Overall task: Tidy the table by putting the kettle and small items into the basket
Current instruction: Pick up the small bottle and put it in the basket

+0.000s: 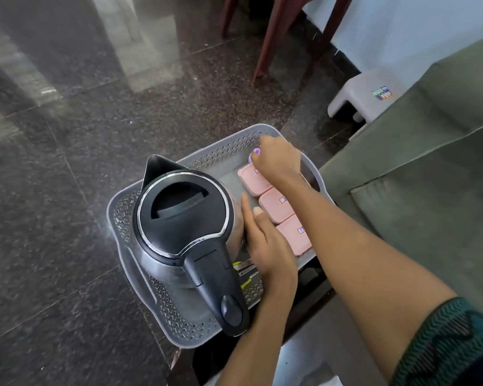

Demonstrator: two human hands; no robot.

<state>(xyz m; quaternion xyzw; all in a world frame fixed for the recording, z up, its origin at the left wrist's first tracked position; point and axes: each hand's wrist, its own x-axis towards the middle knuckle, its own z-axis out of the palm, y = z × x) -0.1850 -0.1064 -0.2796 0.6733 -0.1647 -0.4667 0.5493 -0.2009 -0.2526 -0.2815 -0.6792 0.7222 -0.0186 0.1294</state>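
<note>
A steel kettle (184, 227) with a black lid and handle stands upright in the left half of the grey perforated basket (123, 215). Three pink lidded boxes (276, 208) lie in a row along the basket's right side. My left hand (265, 240) rests flat inside the basket between the kettle and the boxes, fingers straight and touching the kettle's side. My right hand (279, 160) is at the basket's far right corner, its fingers closed around a small purple item (255, 155). Metal tools with yellow parts (246, 270) lie under my left wrist.
The basket sits on a small dark table (313, 277) over a dark speckled stone floor. A green sofa (430, 168) is close on the right. A white plastic stool (365, 93) and brown chair legs (273, 37) stand beyond the basket.
</note>
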